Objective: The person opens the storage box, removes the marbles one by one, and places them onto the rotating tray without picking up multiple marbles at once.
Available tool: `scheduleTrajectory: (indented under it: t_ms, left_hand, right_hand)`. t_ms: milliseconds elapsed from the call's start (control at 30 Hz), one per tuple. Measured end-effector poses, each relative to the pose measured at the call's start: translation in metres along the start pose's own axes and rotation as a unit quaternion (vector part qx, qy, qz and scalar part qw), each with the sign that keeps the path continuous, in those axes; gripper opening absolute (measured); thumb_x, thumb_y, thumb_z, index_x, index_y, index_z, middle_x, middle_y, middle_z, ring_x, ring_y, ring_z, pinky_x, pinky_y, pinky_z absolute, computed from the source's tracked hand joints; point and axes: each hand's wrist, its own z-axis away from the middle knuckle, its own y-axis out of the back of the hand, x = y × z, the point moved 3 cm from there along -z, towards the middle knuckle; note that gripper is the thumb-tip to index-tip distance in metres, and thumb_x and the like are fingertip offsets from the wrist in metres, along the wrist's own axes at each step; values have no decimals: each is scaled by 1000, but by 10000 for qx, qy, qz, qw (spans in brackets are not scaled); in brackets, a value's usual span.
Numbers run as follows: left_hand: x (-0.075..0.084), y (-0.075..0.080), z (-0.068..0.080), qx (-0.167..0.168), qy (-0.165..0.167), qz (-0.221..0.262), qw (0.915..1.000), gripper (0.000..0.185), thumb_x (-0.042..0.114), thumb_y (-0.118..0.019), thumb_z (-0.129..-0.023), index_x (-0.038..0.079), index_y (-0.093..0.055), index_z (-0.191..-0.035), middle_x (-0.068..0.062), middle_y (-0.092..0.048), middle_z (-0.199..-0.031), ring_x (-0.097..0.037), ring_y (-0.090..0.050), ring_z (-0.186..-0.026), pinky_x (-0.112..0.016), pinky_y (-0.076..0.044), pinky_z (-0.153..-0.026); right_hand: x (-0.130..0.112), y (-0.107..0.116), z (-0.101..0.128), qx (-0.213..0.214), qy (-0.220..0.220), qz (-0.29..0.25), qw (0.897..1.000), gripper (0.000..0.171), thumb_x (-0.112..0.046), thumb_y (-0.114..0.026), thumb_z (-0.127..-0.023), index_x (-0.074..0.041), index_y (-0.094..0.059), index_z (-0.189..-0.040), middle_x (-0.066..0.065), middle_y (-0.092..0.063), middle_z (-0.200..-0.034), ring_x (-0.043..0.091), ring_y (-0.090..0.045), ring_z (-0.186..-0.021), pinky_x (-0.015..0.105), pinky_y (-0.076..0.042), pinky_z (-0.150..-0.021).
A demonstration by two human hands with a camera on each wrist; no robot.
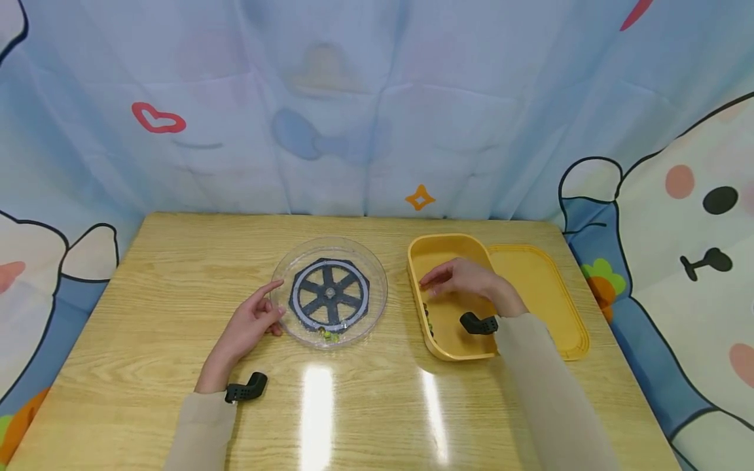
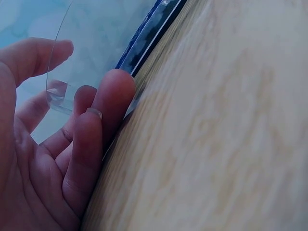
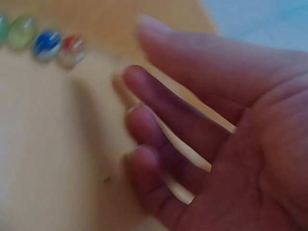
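Note:
A clear round dish [image 1: 381, 297] with a dark six-spoked wheel shape [image 1: 331, 294] at its centre stands mid-table. Yellow-green marbles [image 1: 330, 335] sit at its near side. My left hand [image 1: 250, 327] is at the dish's left rim, its index finger and thumb spread along the edge; in the left wrist view its fingers overlap the clear wall [image 2: 91, 29]. Inside a yellow box [image 1: 465, 353] my right hand [image 1: 462, 278] hangs with loosely bent fingers and nothing visible between them. Several glass marbles [image 3: 47, 45] line up beyond its fingertips, along the box's left wall.
A flat yellow lid [image 1: 544, 297] lies right of the box, close against it. The wooden table [image 1: 177, 281] ends at a blue patterned curtain [image 1: 330, 118] behind. Each wrist wears a black camera mount [image 1: 478, 324].

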Motion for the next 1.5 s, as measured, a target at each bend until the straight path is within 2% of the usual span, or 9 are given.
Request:
scheduleTrajectory:
  t_ms: [100,133,300,433,700,900,1200,1500]
  left_hand:
    - [0,0,-1,-12,-14,57,10000,56,12,-62,-100,12,-41,-152,-15,-50,-87,-27,-67,-68,-36,-59,-66]
    - [4,0,0,-22,-17,50,10000,56,10,-62,-100,10,-40,-152,-14,-50,-86,-27,-67,-68,-36,-59,-66]
    - [2,-1,1,-2,20,20,10000,57,8,-61,-100,10,-39,-152,-13,-50,-85,-29,-67,-68,-36,-59,-66]
    - [-3,-2,0,5,-47,25,10000,57,12,-63,-99,13,-42,-152,-14,-51,-85,-28,-67,-67,-35,-59,-65]
    - [-5,-2,2,67,-28,118,9999,55,12,-63,-99,13,-43,-151,-14,-49,-85,-26,-67,-67,-36,-59,-66]
    - [-5,-1,3,46,-56,96,9999,57,12,-63,-99,12,-41,-152,-14,-51,-84,-26,-67,-67,-36,-59,-66]
    - [-3,-1,2,68,-99,89,9999,56,9,-62,-99,11,-42,-151,-13,-50,-84,-25,-66,-66,-36,-59,-65]
    - [0,-1,2,50,-90,22,9999,56,9,-62,-99,11,-42,-151,-13,-50,-83,-25,-66,-65,-36,-59,-65]
  right_hand:
    - [6,-4,-3,-453,-56,185,9988,33,-17,-79,-87,-7,-73,-118,4,-71,-115,18,-57,-100,30,-45,-91]
    - [7,-5,-4,-523,-113,196,9984,33,-17,-79,-86,-8,-74,-118,3,-70,-114,18,-55,-99,30,-45,-90]
    - [8,-10,-6,-688,-111,165,9974,28,-13,-80,-85,-6,-74,-112,3,-69,-110,19,-54,-93,30,-45,-85]
    - [10,-12,-7,-666,-78,220,9975,25,-11,-80,-84,-5,-75,-107,3,-69,-106,18,-53,-90,28,-46,-81]
    - [1,-16,-11,-483,6,742,9961,18,-15,-84,-80,-8,-78,-95,1,-68,-97,19,-51,-87,32,-42,-80]
    - [-2,-19,-13,-521,78,944,9941,11,-11,-82,-81,-7,-78,-91,1,-68,-92,17,-55,-84,30,-45,-79]
    - [-3,-11,-10,-691,-39,446,9966,12,-9,-78,-85,-5,-78,-96,1,-73,-94,17,-65,-88,27,-51,-83]
    - [-5,-2,-1,-408,43,604,9973,14,-13,-77,-88,-4,-76,-99,1,-73,-93,17,-63,-87,31,-50,-85]
